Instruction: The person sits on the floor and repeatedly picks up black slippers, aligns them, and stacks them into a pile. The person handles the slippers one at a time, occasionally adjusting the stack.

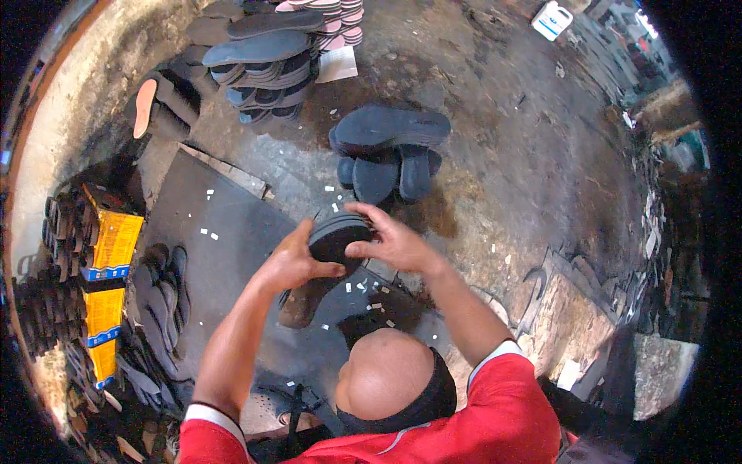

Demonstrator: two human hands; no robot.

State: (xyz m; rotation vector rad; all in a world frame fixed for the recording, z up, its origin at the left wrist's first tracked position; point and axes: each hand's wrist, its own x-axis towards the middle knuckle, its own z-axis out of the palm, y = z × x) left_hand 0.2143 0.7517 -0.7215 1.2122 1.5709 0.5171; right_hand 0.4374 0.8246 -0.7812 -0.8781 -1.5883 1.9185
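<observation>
Presently, your left hand (292, 261) and right hand (396, 243) grip stacked soles (334, 244) near the dark board's (232, 236) edge; another sole pile (393, 130) lies beyond.

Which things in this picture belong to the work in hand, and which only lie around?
Probably in the work:
held soles, between left hand and right hand
dark sole pile just beyond

Apparently only lying around:
white jug
white sheet
small white pieces
</observation>
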